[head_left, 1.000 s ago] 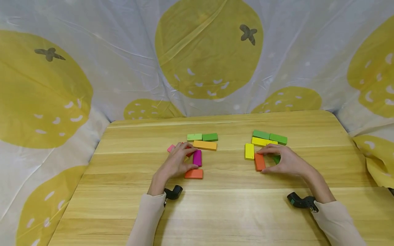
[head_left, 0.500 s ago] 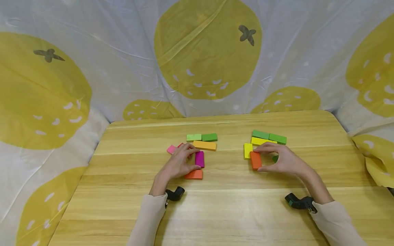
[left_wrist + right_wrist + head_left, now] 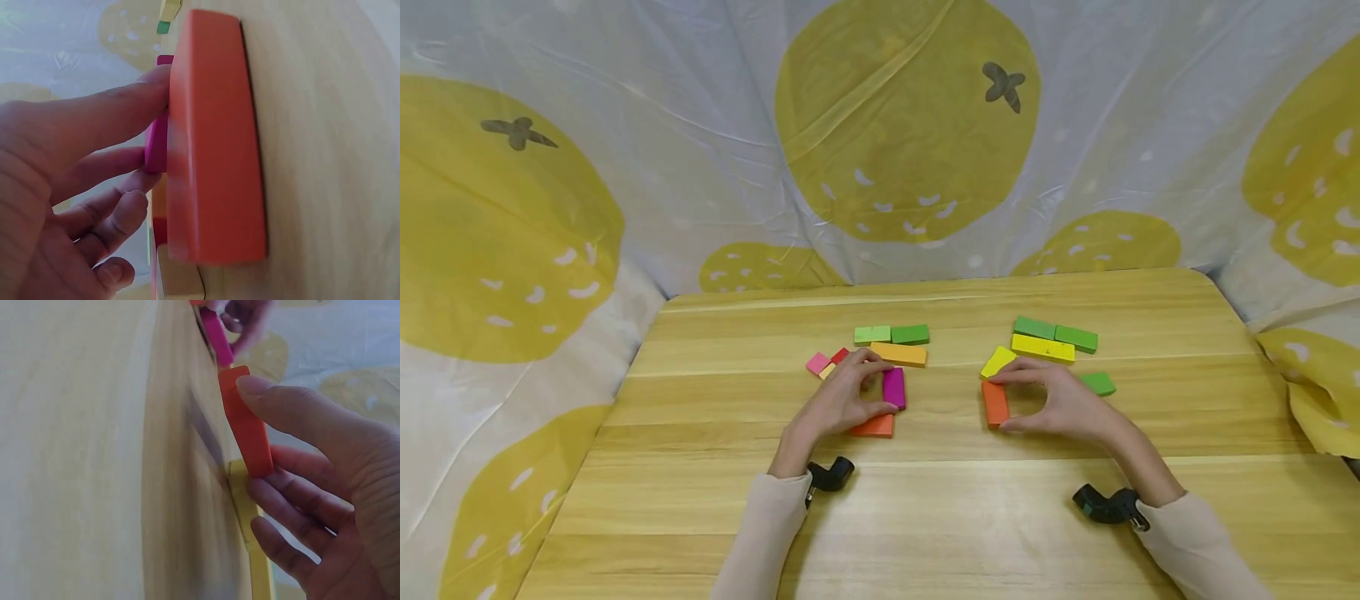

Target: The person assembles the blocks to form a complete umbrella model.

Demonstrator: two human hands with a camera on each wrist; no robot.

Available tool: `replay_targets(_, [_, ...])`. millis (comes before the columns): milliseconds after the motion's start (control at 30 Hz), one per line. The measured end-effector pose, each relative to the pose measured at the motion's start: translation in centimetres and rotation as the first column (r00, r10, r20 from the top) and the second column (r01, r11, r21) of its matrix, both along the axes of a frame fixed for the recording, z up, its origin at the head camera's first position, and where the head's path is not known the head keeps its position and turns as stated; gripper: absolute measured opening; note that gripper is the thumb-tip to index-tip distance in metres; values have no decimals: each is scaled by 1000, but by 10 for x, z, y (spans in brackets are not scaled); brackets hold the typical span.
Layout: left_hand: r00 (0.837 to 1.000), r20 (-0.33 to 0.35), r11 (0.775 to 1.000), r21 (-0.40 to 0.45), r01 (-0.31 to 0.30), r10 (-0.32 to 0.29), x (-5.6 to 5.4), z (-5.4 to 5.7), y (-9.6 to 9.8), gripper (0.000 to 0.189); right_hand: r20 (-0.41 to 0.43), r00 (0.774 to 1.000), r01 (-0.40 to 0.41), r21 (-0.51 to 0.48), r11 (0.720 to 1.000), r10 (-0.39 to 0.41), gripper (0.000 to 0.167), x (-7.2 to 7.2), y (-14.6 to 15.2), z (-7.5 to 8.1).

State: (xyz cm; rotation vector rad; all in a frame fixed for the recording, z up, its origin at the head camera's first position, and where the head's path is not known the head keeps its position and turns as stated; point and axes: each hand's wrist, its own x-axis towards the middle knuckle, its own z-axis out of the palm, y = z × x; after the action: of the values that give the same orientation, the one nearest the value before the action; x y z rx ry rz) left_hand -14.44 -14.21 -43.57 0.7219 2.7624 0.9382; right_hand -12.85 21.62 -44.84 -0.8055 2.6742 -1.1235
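My left hand (image 3: 842, 398) pinches a magenta block (image 3: 894, 389) by its ends, thumb near and fingers far. An orange block (image 3: 872, 427) lies just in front of that thumb and fills much of the left wrist view. Another orange block (image 3: 996, 405) is held the same way by my right hand (image 3: 1063, 402). In the right wrist view this orange block (image 3: 249, 428) is raised off the table, with a shadow below. Right behind it, a short yellow block (image 3: 997, 362) sits at a slant, partly covered by the right fingers.
Behind the left hand are a long light-orange block (image 3: 900, 355), light green (image 3: 872, 336) and green (image 3: 910, 335) blocks. Pink (image 3: 817, 363) and red (image 3: 841, 356) ones lie left. A long yellow block (image 3: 1043, 348) and several green blocks (image 3: 1077, 338) stand at right. A patterned cloth hangs behind.
My right hand has carried its orange block leftward, and the short yellow block has turned aslant. A green block by the right hand is uncovered. The left hand has shifted the magenta block slightly right.
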Motion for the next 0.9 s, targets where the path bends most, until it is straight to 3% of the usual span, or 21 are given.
replay_targets(233, [999, 0, 998, 44, 40, -40, 2, -1, 20, 56, -5, 1000, -14, 41, 999, 15, 56, 4, -13, -3])
replay_targets(533, [998, -27, 999, 7, 48, -48, -1, -3, 44, 58, -9, 996, -89, 60, 994, 90, 54, 9, -30, -5])
replay_targets(900, [997, -42, 998, -29, 56, -57, -11, -9, 56, 57, -54, 993, -103, 24, 994, 104, 55, 11, -41, -11])
